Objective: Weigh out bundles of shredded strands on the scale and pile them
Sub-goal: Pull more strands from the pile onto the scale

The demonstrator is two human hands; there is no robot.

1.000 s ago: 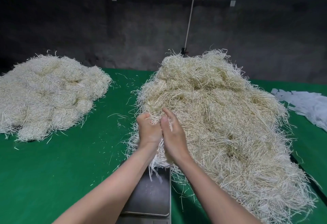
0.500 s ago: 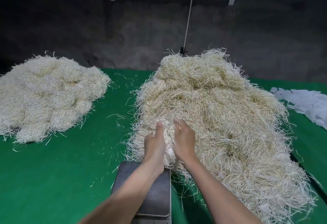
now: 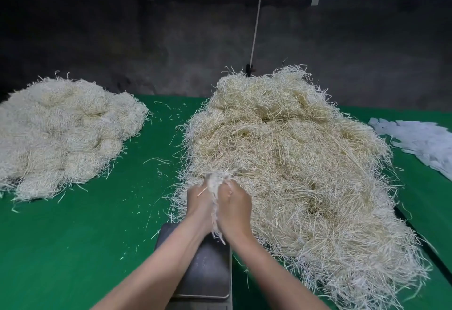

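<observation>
Hands (image 3: 217, 202) clasped around wispy pale bundle (image 3: 216, 180); flat grey scale (image 3: 208, 268) beneath

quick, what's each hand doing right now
Left hand: closed on the bundle of shredded strands.
Right hand: closed on the same bundle, above the scale.

Bare green table (image 3: 73, 248) lies open leftward; the big heap (image 3: 305, 162) crowds the right.

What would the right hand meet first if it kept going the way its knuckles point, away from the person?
Probably the big pile of strands: the right hand, closed on a bundle, already sits at its near edge, though depth is unclear.
</observation>
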